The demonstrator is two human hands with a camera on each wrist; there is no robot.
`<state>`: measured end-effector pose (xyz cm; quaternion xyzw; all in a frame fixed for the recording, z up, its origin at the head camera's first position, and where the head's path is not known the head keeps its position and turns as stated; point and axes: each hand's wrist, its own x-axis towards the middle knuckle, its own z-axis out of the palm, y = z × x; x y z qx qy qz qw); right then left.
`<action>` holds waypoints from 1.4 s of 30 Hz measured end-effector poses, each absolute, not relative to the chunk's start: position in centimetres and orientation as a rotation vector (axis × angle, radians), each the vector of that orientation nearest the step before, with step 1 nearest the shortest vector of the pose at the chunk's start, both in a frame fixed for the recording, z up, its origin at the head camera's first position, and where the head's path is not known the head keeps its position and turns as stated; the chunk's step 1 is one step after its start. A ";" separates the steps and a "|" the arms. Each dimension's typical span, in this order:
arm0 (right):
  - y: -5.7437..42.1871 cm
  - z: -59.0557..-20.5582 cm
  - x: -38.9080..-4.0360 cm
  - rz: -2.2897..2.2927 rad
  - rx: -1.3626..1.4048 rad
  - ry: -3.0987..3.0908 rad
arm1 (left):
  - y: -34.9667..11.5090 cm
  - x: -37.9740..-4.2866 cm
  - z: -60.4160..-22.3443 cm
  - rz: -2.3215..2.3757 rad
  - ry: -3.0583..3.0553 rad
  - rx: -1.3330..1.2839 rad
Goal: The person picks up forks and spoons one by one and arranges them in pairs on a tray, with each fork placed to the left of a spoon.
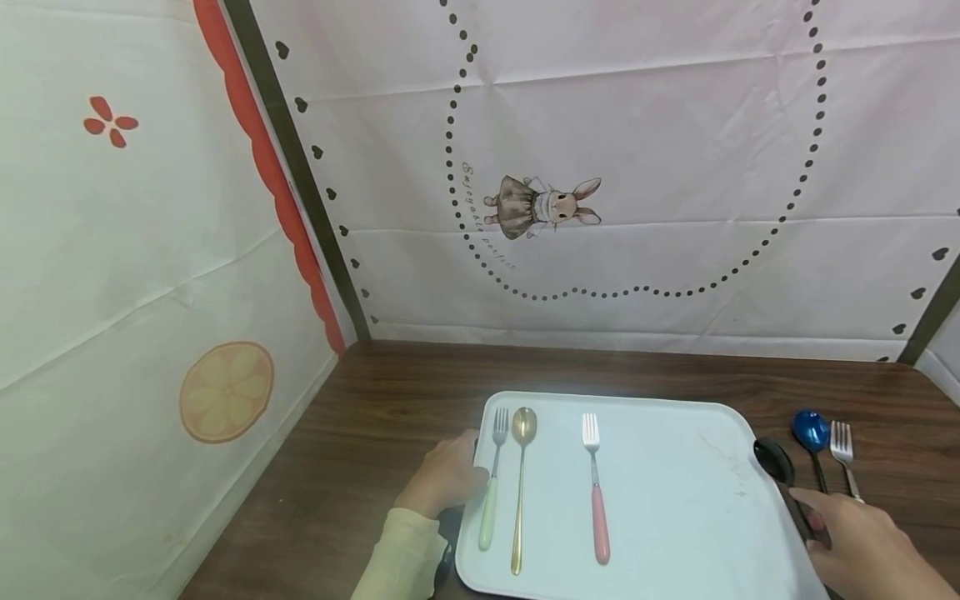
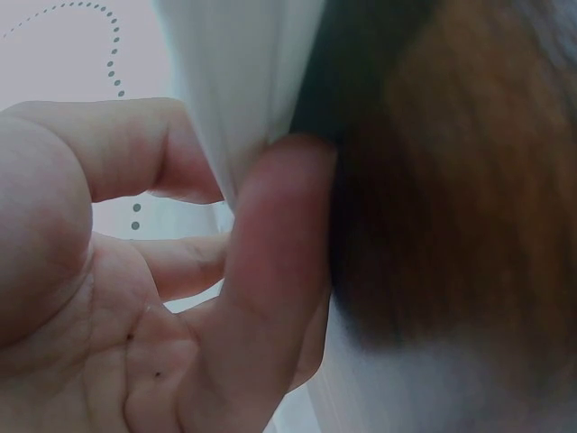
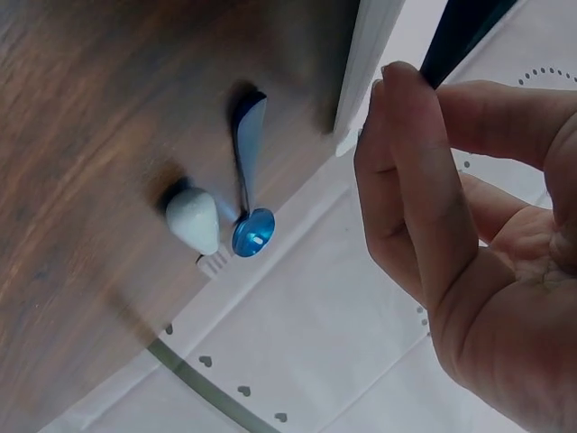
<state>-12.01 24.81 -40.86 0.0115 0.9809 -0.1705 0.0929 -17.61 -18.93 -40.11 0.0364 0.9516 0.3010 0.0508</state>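
Down at the right edge, the fingers of the right hand (image 1: 862, 533) were curled in a pinch on the dark handle of a glossy black spoon (image 1: 774, 461), and there was its bowl, right at the tray's rim; whether the two touched, one couldn't tell. Across on the other side, the left hand (image 1: 450, 475), out of a pale yellow sleeve (image 1: 401, 558), had thumb and fingers clasped on the left edge of a white, round-cornered rectangular tray (image 1: 690, 492).

And on that tray, what a line-up! Just beside the left hand lay a silver fork with a light green handle (image 1: 489, 508), then a slim gold-coloured metal spoon (image 1: 519, 500) close by, then, farther in, a silver fork with a pink handle (image 1: 600, 525), all tips away from the person.

Beyond the black spoon, a shiny blue-bowled spoon with a dark handle (image 1: 811, 430) lay next to a silver-headed fork with a white handle end (image 3: 194, 219), both on the dark brown wood-grain table (image 1: 322, 500). Behind it all hung a white cloth printed with a rabbit (image 1: 543, 208).
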 end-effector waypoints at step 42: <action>21.8 -39.8 -12.3 -0.612 -0.020 2.896 | -18.9 -17.7 -40.2 0.893 2.911 0.107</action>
